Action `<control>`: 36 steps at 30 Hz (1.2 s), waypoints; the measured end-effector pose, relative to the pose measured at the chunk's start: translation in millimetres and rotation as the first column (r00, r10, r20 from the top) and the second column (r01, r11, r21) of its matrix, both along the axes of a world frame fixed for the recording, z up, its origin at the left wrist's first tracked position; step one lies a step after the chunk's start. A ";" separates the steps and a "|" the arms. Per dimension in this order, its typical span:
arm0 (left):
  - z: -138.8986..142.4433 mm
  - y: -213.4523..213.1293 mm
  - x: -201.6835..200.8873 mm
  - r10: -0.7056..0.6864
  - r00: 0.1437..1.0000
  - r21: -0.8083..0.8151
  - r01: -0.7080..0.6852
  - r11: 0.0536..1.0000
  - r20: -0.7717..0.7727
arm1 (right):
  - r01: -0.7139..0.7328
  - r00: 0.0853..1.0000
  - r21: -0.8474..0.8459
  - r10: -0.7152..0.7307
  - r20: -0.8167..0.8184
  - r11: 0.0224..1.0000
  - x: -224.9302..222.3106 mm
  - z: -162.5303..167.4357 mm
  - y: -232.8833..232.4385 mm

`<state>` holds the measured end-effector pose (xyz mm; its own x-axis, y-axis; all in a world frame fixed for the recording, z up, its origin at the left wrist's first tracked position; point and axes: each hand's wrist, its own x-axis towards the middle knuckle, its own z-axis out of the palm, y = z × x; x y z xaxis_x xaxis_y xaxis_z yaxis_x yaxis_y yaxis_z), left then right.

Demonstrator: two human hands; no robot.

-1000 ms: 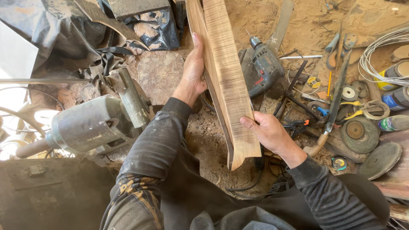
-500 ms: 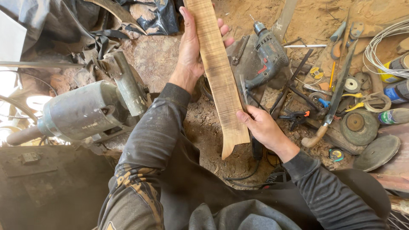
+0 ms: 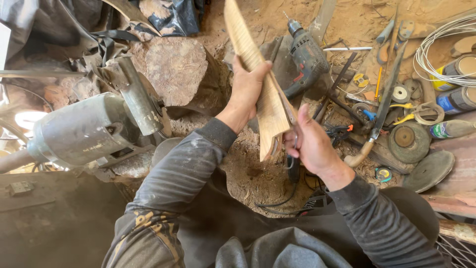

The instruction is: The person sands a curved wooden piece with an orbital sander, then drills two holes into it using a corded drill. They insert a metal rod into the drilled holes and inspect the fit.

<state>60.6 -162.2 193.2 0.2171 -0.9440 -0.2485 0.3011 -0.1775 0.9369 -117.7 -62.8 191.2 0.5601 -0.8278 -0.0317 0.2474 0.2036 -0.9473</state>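
Hands (image 3: 248,92) (image 3: 310,144) around long wooden plank (image 3: 258,74)

The scene is lit by strong daylight from above; the sandy ground (image 3: 357,20) is washed bright, the lower left is left in deep shadow, and edges are bent by wide-angle distortion.

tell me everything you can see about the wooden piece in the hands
The wooden piece is a long, thin, pale tan slat with fine cross-grain stripes, looking like raw unfinished wood. It is tilted, its far end cut off by the top of the picture, its near end pointing toward the person. The left hand grips its middle; the right hand holds the near end. It is held above sawdust-covered ground.
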 end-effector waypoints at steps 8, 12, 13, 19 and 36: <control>-15.6 9.1 0.6 0.111 0.989 -0.083 -0.120 0.989 -0.102 | -0.143 0.989 0.104 0.139 0.045 0.984 11.9 3.3 9.6; -6.2 14.5 11.1 -0.068 0.985 0.090 0.082 0.993 -0.156 | -0.145 0.871 -0.327 -0.037 -0.491 0.934 14.4 -4.1 18.9; -2.7 15.8 13.3 -0.088 0.983 0.053 0.097 0.994 -0.159 | -0.153 0.879 -0.410 -0.066 -0.472 0.899 15.1 -6.0 20.5; 14.5 17.7 21.4 -0.110 0.946 -0.018 0.110 0.994 -0.305 | -0.229 0.957 -0.226 0.177 -0.229 0.947 13.8 -11.9 21.8; 14.9 12.1 27.4 -0.090 0.880 -0.058 0.072 0.996 -0.466 | -0.175 0.946 -0.023 0.161 -0.281 0.984 27.9 7.1 33.2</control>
